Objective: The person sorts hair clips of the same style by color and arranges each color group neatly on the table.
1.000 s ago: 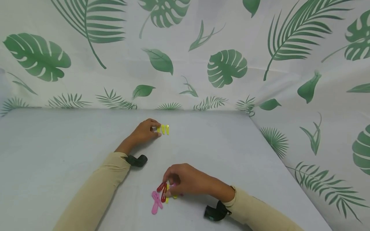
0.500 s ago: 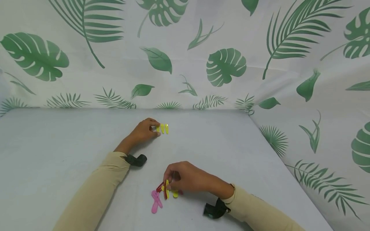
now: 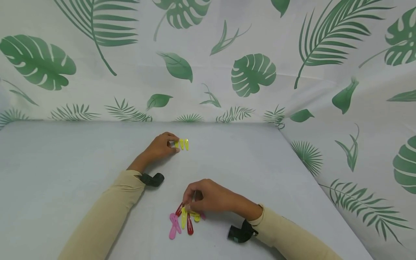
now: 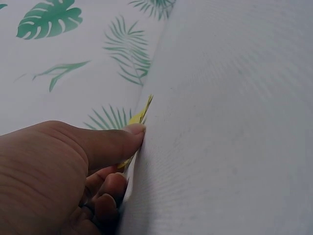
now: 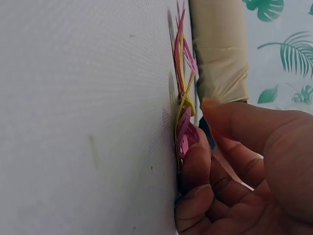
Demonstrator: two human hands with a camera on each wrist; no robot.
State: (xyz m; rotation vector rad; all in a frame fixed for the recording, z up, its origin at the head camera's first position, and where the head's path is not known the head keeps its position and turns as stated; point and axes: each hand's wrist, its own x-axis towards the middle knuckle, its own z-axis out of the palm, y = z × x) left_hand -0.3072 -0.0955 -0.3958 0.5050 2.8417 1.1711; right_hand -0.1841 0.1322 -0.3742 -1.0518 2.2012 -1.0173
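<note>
Near the table's (image 3: pixel 81 151) far edge, the left hand (image 3: pixel 160 146) curls thumb and fingers round the leftmost yellow clip (image 3: pixel 176 144) of 3, while, well in from the right edge, the right hand (image 3: pixel 208 196) bends over a pile of pink, red and yellow clips (image 3: pixel 183 218), its grip impossible to tell.

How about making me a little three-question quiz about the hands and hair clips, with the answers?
1. How many yellow clips can you see in the row at the back?
2. True or false: the left hand touches a clip in that row.
3. Which colours show in the pile of clips by the right hand? A: only green. B: red, pink and yellow. C: black and white.

Key: 1: three. 2: true. 3: B.
</note>
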